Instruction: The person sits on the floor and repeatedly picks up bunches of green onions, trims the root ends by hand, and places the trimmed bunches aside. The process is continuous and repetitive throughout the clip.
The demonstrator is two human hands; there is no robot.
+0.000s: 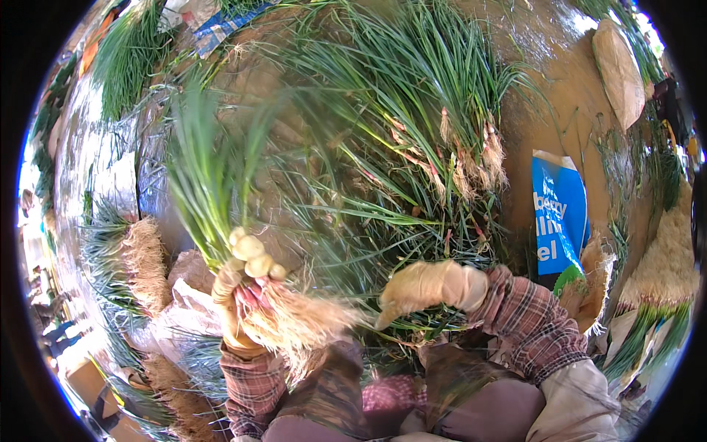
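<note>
My left hand (255,258), in a pale glove, grips a bunch of green onions (207,204) just above their reddish bases. The long leaves stand up and away, blurred at the tips, while the pale stringy roots (298,317) fan out to the right over my leg. My right hand (428,287), gloved too and blurred, hovers right of those roots with its fingers pointing left and down. I see nothing held in it, though its fingers are unclear. Below and beyond it spread loose green leaves (381,232).
A larger pile of green onions (420,94) lies ahead on the wet brown ground (519,116). Finished-looking bundles with trimmed-even roots (146,265) line the left side. On the right are a blue printed bag (559,215) and another bundle with thick roots (663,265).
</note>
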